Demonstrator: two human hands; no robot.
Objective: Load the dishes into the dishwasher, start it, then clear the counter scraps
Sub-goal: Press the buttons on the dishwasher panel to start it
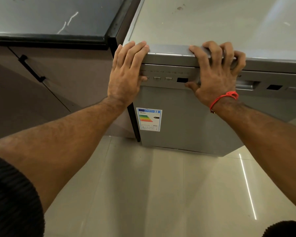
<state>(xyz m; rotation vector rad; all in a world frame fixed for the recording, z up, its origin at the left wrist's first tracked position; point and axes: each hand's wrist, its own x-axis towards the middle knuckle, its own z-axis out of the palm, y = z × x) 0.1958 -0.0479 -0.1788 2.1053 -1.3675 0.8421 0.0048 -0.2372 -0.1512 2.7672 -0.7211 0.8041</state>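
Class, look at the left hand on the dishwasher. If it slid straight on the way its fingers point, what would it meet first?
The left hand lies flat over the dishwasher's front top edge, fingers pointing up and back. Going on, it would only slide along the bare grey top; nothing stands in that line, as far as the picture shows.

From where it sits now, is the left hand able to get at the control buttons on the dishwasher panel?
Probably yes. The left hand lies flat over the dishwasher's top front edge, its thumb already at the leftmost of the control buttons. The others lie bare just beside it; the right hand is further along.
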